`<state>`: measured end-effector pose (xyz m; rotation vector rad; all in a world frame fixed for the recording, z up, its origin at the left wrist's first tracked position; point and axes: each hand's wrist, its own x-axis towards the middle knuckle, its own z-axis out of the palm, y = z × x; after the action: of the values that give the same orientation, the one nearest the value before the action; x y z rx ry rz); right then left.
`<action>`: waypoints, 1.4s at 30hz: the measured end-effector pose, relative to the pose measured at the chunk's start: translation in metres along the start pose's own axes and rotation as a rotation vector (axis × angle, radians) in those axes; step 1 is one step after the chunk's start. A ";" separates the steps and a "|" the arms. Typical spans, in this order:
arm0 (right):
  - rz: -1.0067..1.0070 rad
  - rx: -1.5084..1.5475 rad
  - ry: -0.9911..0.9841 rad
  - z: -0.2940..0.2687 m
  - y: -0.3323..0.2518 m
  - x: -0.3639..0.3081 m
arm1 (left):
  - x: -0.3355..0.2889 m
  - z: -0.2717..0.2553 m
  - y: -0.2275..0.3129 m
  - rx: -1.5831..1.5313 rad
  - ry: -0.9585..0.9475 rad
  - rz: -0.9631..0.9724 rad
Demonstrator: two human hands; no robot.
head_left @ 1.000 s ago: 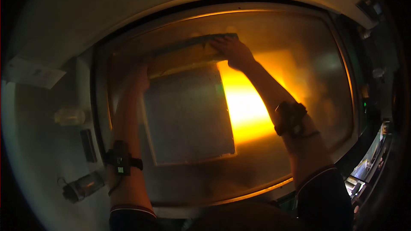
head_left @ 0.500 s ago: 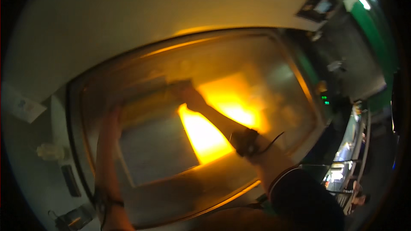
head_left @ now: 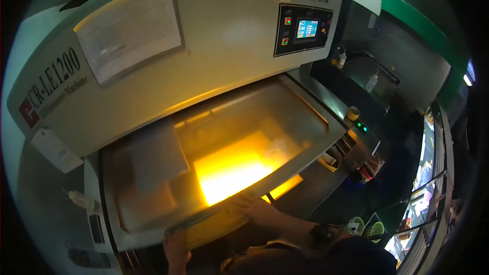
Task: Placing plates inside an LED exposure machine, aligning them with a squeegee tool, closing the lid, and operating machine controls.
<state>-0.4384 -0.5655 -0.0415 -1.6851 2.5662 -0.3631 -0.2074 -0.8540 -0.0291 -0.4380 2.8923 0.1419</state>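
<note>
A thin yellowish panel (head_left: 216,228) is between my hands at the front edge of the wide tray (head_left: 326,140), seen at a slant and somewhat blurred. My left hand (head_left: 177,248) is closed on its left end. My right hand (head_left: 250,209) grips its upper edge farther right, fingers partly blurred. Behind the panel, a grey rectangular sheet (head_left: 158,158) lies on the left part of the tray's hazy surface. Bright yellow light (head_left: 234,170) glows through the tray's middle. How my fingertips meet the panel underneath is hidden.
Above the tray rises a cream machine housing (head_left: 219,25), with a control panel (head_left: 305,29) and a paper sheet (head_left: 135,33). A tape roll (head_left: 352,113) stands on the right ledge. Green round containers (head_left: 376,230) are lower right; a small bottle (head_left: 81,200) is left.
My hands have come back from over the tray to its front edge, with the panel between them. My view has tilted up, bringing the housing's front and controls into sight.
</note>
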 end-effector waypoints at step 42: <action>0.874 0.044 -0.457 0.134 -0.106 -0.084 | -0.284 0.164 -0.108 -1.610 -0.013 -0.330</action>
<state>-0.2863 -0.5514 -0.1553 -0.4236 2.5703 0.0244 0.1224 -0.8561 -0.1322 -1.0246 1.9478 2.3016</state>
